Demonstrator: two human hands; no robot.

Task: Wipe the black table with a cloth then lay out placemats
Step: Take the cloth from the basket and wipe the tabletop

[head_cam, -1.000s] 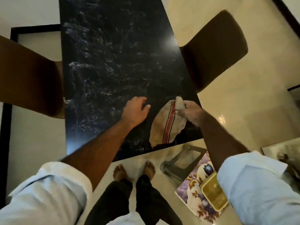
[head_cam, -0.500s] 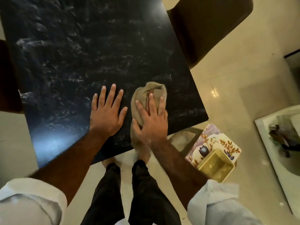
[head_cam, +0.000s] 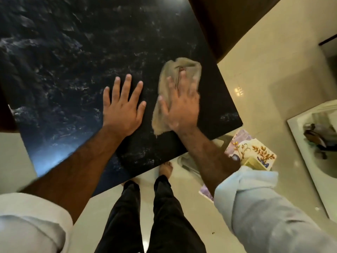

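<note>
The black marble-patterned table (head_cam: 76, 57) fills the upper left of the head view. A beige cloth (head_cam: 179, 67) with a red stripe lies bunched near the table's near right corner. My right hand (head_cam: 179, 106) presses flat on the cloth with straight fingers and looks motion-blurred. My left hand (head_cam: 123, 105) rests flat on the bare tabletop just left of the cloth, fingers spread. Floral placemats (head_cam: 255, 150) lie stacked below the table's right corner, partly hidden by my right forearm.
A brown chair (head_cam: 228, 21) stands at the table's right side, another brown chair edge (head_cam: 5, 114) at the left. A low stool frame (head_cam: 187, 161) sits under the placemats. A white counter edge (head_cam: 299, 143) is at far right. My bare feet stand on the pale tiled floor.
My right hand went from pinching the cloth's end to pressing flat on it, and has since slid it toward the right. My left hand has flattened on the table.
</note>
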